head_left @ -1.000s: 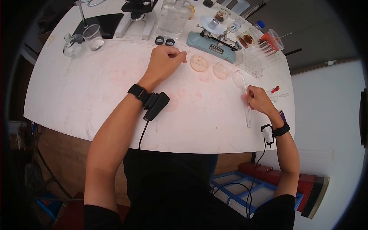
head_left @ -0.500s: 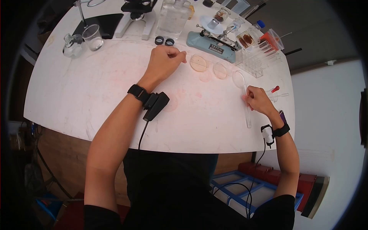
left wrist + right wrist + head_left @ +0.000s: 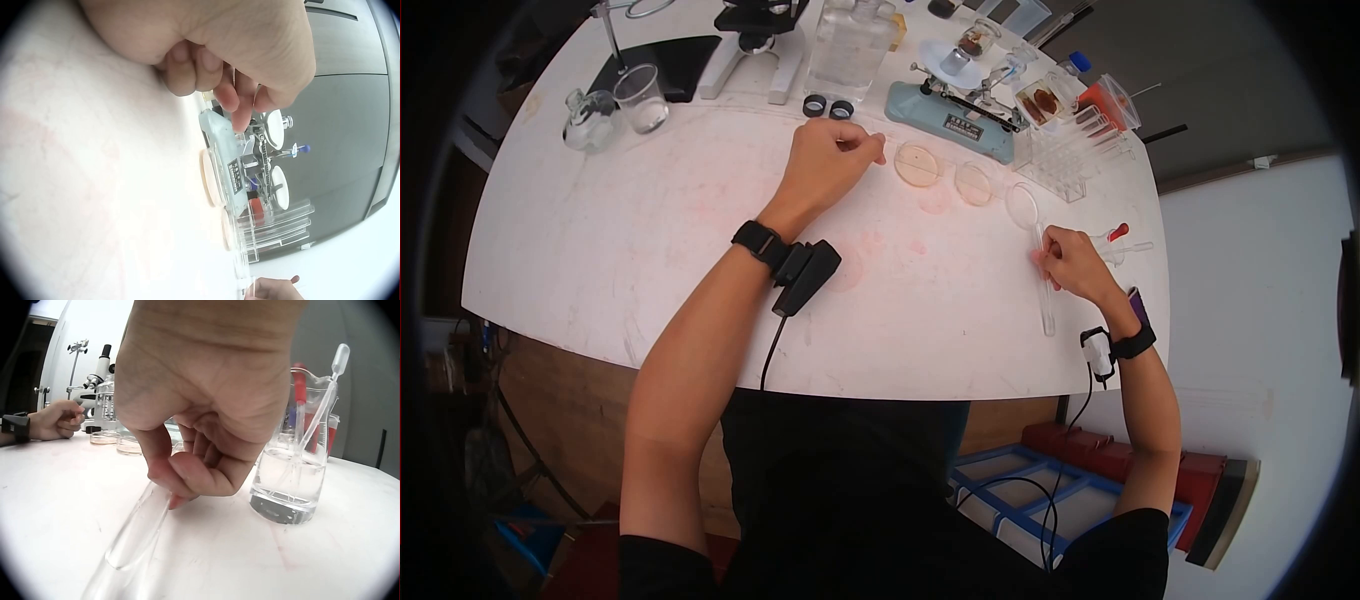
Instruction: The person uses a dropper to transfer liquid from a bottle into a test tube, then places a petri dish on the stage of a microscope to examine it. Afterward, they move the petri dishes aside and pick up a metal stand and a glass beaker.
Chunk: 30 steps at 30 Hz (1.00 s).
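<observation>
My right hand (image 3: 1072, 262) pinches a clear glass test tube (image 3: 1048, 312) between thumb and fingers. The tube (image 3: 134, 531) slants low over the white tabletop, its one end toward me. Beside this hand, in the right wrist view, stands a beaker (image 3: 287, 487) of clear liquid with a red-topped dropper and a plastic pipette in it. My left hand (image 3: 832, 165) rests on the table with loosely curled fingers and nothing in them. Just right of it lies a petri dish (image 3: 919, 178) with pale contents. A second such dish (image 3: 974, 184) and a clear one (image 3: 1022, 205) follow in a row.
Behind the dishes sits a blue balance (image 3: 960, 128), with a rack of test tubes (image 3: 1060, 165) to its right. Farther left are a large clear bottle (image 3: 842, 60), a microscope (image 3: 757, 40) and a plastic cup (image 3: 640, 95). The front table edge (image 3: 880, 397) runs before my body.
</observation>
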Motion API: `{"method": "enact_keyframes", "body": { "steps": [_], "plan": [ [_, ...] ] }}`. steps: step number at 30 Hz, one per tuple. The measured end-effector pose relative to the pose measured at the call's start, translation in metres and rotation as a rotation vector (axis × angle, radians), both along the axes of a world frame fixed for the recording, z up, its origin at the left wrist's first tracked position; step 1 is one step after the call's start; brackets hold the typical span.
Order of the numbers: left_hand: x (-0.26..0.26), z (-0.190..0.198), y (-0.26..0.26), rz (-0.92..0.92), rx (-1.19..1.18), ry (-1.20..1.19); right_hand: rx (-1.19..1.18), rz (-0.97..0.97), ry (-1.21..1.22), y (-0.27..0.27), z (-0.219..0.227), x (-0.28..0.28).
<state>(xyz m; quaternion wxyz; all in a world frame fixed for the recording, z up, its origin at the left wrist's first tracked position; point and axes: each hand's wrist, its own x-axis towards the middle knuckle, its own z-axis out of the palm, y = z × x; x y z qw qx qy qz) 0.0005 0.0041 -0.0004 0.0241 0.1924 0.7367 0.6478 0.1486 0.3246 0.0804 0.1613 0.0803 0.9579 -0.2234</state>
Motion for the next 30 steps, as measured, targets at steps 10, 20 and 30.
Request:
{"method": "enact_keyframes", "body": {
  "steps": [10, 20, 30],
  "plan": [
    [0.000, 0.000, 0.000, -0.004, 0.002, 0.009, -0.026, 0.004, 0.009, -0.002, 0.000, 0.003],
    [0.001, 0.001, -0.001, -0.010, 0.005, 0.009, -0.131, -0.090, 0.106, -0.010, 0.025, -0.007],
    [0.004, 0.003, -0.001, -0.011, 0.008, 0.039, -0.315, -0.154, 0.500, -0.019, 0.086, -0.025]
  ]
}}
